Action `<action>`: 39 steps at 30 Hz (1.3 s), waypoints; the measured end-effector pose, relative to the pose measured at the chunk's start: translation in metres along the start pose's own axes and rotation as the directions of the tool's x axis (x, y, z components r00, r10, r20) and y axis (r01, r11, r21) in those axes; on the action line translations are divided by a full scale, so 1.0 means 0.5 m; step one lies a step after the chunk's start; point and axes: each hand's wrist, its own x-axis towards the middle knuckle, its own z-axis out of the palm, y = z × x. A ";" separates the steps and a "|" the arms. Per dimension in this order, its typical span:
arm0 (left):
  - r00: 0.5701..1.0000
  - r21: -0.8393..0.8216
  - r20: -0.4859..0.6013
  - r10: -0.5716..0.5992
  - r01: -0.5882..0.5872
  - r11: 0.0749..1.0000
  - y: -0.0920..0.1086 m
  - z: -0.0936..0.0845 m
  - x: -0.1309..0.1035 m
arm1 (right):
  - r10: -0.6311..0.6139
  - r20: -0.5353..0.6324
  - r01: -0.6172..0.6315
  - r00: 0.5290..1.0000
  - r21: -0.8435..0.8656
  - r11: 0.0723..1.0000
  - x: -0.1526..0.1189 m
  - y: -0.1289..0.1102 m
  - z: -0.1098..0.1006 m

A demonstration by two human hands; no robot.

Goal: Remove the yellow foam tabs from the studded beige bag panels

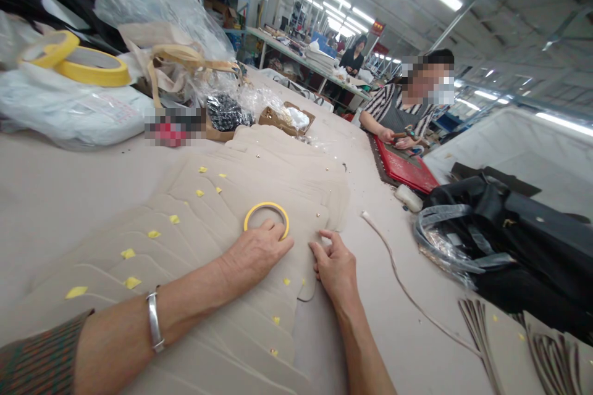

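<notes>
My left hand [259, 250], closed with its fingers hooked through and over the rim, holds a roll of yellow tape [251, 208] on edge-overlapped beige panels [222, 234]. Small yellow tape pieces [174, 220] stick to these panels in rows, and a few small metal fittings [318, 215] show near their right side. Beside the panels' right edge is my right hand [337, 265]; its thumb and forefinger are apart, the other fingers curled and partly hidden. Whether those curled fingers touch the panel edge I cannot tell.
More yellow tape rolls [95, 66] lie on a white plastic bag [69, 105] at left. Small boxes [287, 118] stand behind the panels. To the right are a cord [393, 259], beige strips [479, 327] and a black bag [514, 241]. A co-worker [403, 102] works behind a red board [403, 166].
</notes>
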 end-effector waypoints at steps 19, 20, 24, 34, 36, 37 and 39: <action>0.985 0.025 -0.164 -0.047 0.051 0.998 -0.032 -0.019 -0.006 | -0.109 0.272 0.146 0.956 -0.120 0.982 -0.025 -0.021 -0.035; 0.985 0.022 -0.168 -0.035 0.039 0.999 -0.035 -0.020 -0.006 | -0.104 0.342 0.145 0.934 -0.097 0.985 -0.030 -0.020 -0.041; 0.992 0.023 -0.125 0.023 -0.020 1.000 -0.038 -0.013 0.003 | -0.203 0.186 0.219 0.961 -0.071 0.973 -0.028 -0.012 -0.042; 0.990 -0.018 -0.069 0.125 -0.127 0.992 -0.045 -0.018 -0.009 | -0.335 -0.048 0.309 0.941 -0.285 0.908 0.007 0.002 0.009; 0.986 -0.051 -0.089 0.140 -0.145 0.988 -0.050 -0.024 -0.016 | -0.329 -0.099 0.306 0.939 -0.196 0.932 0.000 -0.005 0.005; 0.984 -0.079 -0.112 0.140 -0.150 0.986 -0.052 -0.026 -0.019 | -0.320 -0.108 0.307 0.941 -0.127 0.943 -0.006 -0.011 0.002; 0.974 -0.154 -0.179 0.142 -0.171 0.973 -0.053 -0.029 -0.022 | -0.314 -0.079 0.316 0.946 0.021 0.948 -0.020 -0.028 -0.003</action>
